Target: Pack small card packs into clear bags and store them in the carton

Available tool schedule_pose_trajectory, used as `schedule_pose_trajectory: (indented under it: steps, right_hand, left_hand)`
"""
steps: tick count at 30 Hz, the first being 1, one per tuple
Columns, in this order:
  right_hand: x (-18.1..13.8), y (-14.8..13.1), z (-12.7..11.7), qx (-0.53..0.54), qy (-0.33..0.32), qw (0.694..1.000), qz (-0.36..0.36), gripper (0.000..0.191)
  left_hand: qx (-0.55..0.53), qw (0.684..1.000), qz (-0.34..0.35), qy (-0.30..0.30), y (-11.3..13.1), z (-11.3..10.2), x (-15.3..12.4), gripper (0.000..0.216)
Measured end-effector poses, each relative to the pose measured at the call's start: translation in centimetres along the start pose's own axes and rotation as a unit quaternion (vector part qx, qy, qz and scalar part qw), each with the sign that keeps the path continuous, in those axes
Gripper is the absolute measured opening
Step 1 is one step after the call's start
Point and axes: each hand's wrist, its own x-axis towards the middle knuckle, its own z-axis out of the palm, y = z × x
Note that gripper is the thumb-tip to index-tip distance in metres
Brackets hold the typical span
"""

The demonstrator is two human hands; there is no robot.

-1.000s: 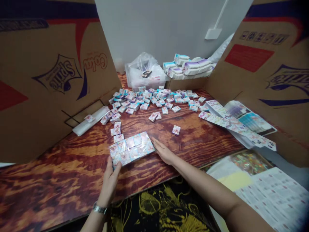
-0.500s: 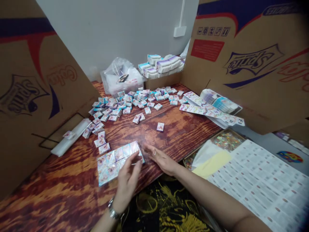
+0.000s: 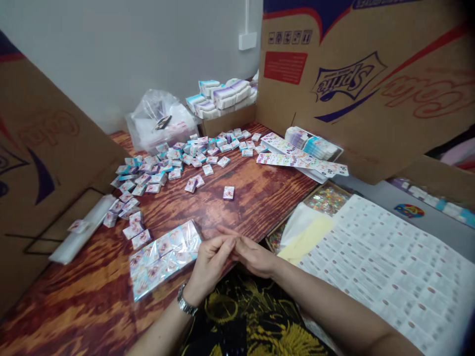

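My left hand [image 3: 208,262], with a watch on its wrist, reaches to the right, fingers pressed together against the fingertips of my right hand [image 3: 253,253]. Whether anything is pinched there is hidden. My right hand lies flat on the table edge, fingers stretched. Just left of both hands lies a plastic-wrapped pack of small boxes [image 3: 163,257] on the wooden table [image 3: 260,202]. Several loose small boxes [image 3: 174,163] are scattered farther back, with a single box [image 3: 228,192] apart from them.
Cardboard cartons stand as walls at left [image 3: 44,163] and right [image 3: 356,89]. At the back are a clear plastic bag [image 3: 158,121] and stacked packs [image 3: 222,96]. Sticker strips [image 3: 297,158], a large printed sheet [image 3: 389,267], a yellow sheet [image 3: 308,240] and a glitter tray [image 3: 326,198] lie right. Clear sleeves [image 3: 81,232] lie left.
My head has turned right. My left hand left the pack's near corner, crossed over it and met my right hand's fingers. My right hand drew back from the pack's end.
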Motion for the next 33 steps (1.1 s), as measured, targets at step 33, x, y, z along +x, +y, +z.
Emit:
schedule_pose_trajectory:
  steps: [33]
  right_hand:
    - [-19.7,-7.3,-22.2,-0.684,0.426,0.578,0.128,0.032]
  left_hand:
    - [0.249,0.931,0.075,-0.255,-9.7,23.2,15.0,0.037]
